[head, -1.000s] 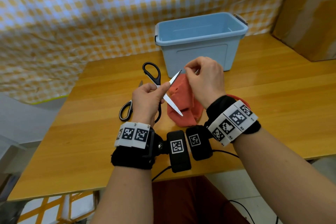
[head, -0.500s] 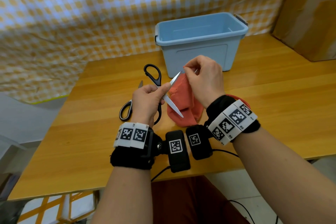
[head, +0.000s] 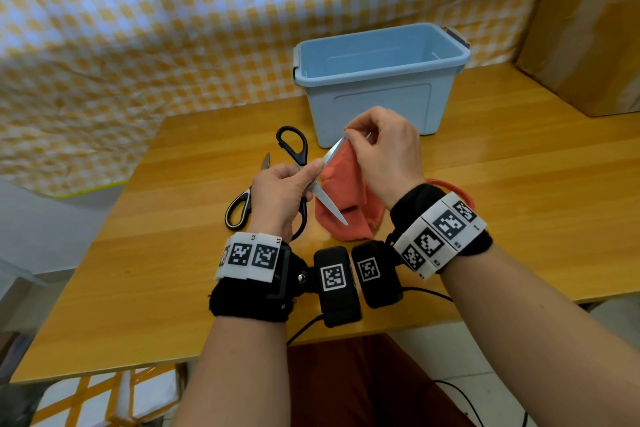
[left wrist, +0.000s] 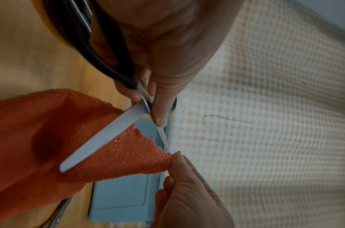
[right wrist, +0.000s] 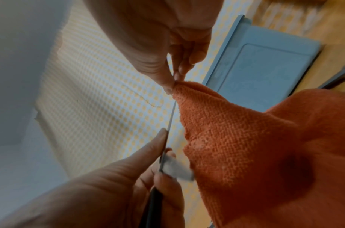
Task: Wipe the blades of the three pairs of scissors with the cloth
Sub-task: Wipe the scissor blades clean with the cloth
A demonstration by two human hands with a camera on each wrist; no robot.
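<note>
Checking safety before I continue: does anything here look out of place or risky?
Mostly tidy. One oddity: the left hand grips the black-handled scissors at the pivot with blades spread wide, while the right hand pinches the orange cloth at the upper blade's tip. Nothing looks spilled or damaged.

Both arms are bare, with no sleeves. The left hand (head: 280, 198) and the right hand (head: 388, 156) have no gloves.

Each wrist wears a thick black fuzzy band (head: 249, 298). On top of each band sits a white plastic strap (head: 251, 256) with black and white square patterns, like little mazes. The right wrist strap (head: 440, 236) shows three of these squares in a row, with tiny letters and numbers beside them.

A black box (head: 334, 284) hangs under the left wrist, and another black box (head: 375, 274) hangs under the right one. Each box has one white square pattern on it. A small silver screw (head: 303, 277) joins the left box to its band. Thin black cables (head: 308, 326) run down from the boxes.

Dark red-brown trousers (head: 363, 381) cover the lap.
</note>
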